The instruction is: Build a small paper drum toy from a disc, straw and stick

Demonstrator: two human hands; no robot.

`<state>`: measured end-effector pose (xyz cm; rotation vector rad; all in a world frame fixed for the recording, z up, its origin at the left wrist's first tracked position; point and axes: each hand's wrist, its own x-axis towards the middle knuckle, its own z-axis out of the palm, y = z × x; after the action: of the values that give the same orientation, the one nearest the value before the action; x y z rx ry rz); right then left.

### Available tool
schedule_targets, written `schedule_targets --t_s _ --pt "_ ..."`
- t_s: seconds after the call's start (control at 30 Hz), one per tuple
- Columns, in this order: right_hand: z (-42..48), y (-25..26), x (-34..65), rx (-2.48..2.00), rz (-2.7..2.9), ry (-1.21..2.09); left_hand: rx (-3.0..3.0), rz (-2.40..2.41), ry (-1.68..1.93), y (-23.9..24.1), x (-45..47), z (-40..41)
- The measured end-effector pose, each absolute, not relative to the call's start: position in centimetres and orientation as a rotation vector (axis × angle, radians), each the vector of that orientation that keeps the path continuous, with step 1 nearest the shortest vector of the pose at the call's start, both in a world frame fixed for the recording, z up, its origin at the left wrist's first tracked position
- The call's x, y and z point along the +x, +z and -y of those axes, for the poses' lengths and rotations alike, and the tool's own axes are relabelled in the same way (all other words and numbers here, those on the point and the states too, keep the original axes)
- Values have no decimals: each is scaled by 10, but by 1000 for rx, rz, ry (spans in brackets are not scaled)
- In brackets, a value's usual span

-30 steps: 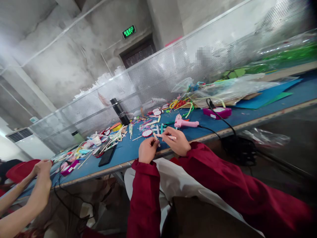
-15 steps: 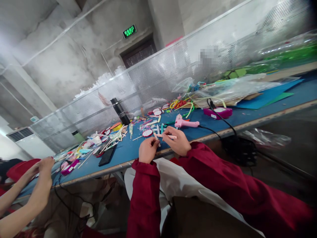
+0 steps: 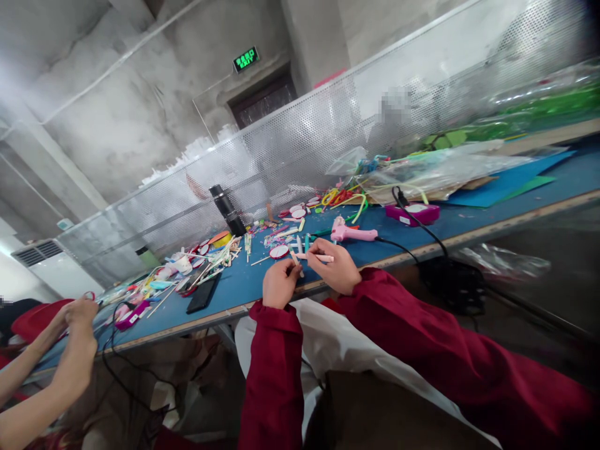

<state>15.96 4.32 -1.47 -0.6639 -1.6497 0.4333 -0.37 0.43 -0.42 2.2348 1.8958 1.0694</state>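
In the head view, we see our left hand (image 3: 277, 284) with its thumb and fingertips pinched narrow on a slim pale strip (image 3: 294, 257), short and flat-looking. Our right hand (image 3: 338, 269) grips a smooth, pale pink rod (image 3: 323, 258) like a pen, its tip meeting the strip just above the table's near edge. Both hands sit over the matte blue table (image 3: 244, 287). Beyond them we have a round white disc (image 3: 280, 251) rimmed in red and a glossy pink plastic glue gun (image 3: 351, 233). To the left lie a flat black phone (image 3: 202, 295) and a tangle of thin sticks (image 3: 225, 257); behind stands a dark cylindrical flask (image 3: 227, 210), tilted in view against the perforated screen (image 3: 281, 150).
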Motion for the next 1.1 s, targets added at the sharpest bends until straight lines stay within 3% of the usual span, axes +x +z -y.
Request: schedule_targets --t_s 1.1 --pt "-44 -17 159 -654 1667 444 2256 -1910 1071 -3 -1 -4"
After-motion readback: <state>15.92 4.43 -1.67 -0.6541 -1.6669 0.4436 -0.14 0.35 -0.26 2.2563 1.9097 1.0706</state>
